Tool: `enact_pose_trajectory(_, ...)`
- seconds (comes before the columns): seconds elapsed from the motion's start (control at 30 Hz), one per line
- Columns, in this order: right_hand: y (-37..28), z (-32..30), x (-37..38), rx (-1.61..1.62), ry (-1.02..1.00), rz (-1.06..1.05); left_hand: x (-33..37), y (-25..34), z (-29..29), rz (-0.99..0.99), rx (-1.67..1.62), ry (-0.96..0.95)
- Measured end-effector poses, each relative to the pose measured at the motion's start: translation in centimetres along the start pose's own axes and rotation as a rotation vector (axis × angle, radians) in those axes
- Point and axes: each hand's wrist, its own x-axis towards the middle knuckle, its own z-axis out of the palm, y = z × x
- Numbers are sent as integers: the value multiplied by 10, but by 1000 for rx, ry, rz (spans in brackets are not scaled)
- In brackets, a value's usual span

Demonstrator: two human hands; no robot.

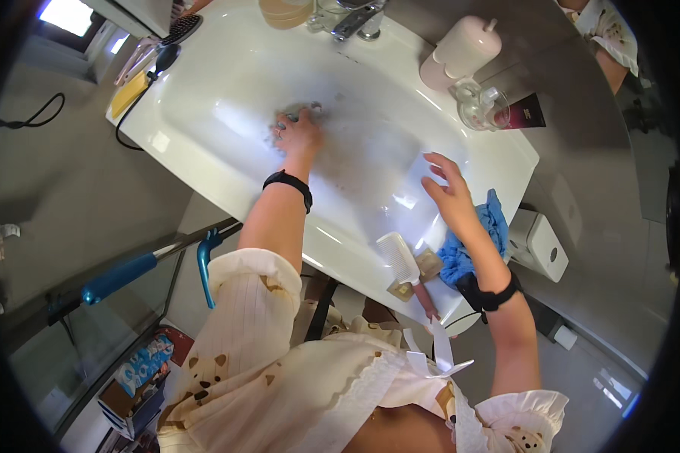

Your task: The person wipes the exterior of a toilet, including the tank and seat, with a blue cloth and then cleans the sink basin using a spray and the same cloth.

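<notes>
White ceramic basin (pixel 227 68) stretches lengthwise, leaving room between the hands. The right hand (pixel 452 196) hovers empty near the right rim, fingers loosely parted. The left hand (pixel 301 137), nearer, curls over a small greyish lump (pixel 292 114) inside; grip and long axis I can't tell.

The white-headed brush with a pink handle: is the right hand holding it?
No, the brush lies at the white basin's rim, apart from the bare right hand.

Room: a bathroom, I judge remotely
Washbasin (pixel 227 124): white — faucet (pixel 360 20) far
Rim (pixel 515 160): I see a pump bottle (pixel 465 51) right, hairbrush (pixel 401 259) near
</notes>
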Motion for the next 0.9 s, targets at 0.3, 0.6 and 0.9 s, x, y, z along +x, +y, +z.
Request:
enact_pose_trajectory(0.3,14,-62,-107,-756,116,136,13,0,18,331,311,-361)
enact_pose_trajectory(0.6,63,-71,-101,-576,185,84,25,-16,46,349,-76,-221)
enact_pose_trajectory(0.9,-27,-88,-60,-137,269,-23,8,-23,-23,73,-17,-335)
